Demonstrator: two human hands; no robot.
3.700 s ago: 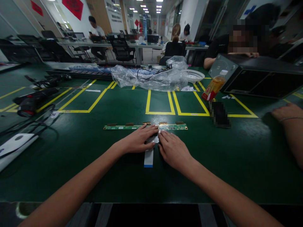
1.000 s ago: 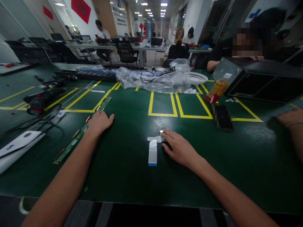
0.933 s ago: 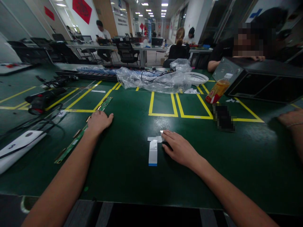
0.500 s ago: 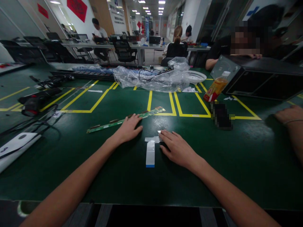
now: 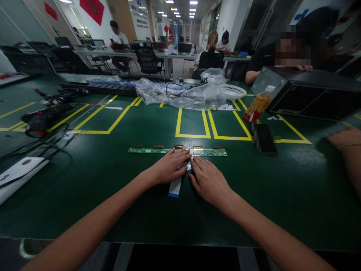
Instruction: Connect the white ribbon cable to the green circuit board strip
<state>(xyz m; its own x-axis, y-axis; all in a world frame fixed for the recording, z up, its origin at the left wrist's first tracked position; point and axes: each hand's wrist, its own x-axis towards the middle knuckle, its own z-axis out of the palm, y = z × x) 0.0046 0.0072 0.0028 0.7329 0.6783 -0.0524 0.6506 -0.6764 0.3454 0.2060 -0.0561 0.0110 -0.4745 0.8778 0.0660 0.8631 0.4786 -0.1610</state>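
From the head camera we make out no readable writing on the parts. We count one long, narrow green circuit board, lying flat across the green mat with five brass-coloured tabs along its far edge, and one flat white ribbon cable with a blue tip. Our left hand lies on the cable, fingers together, tips at the board's near edge. Our right hand rests just beside it, fingers slightly spread, tips touching the board.
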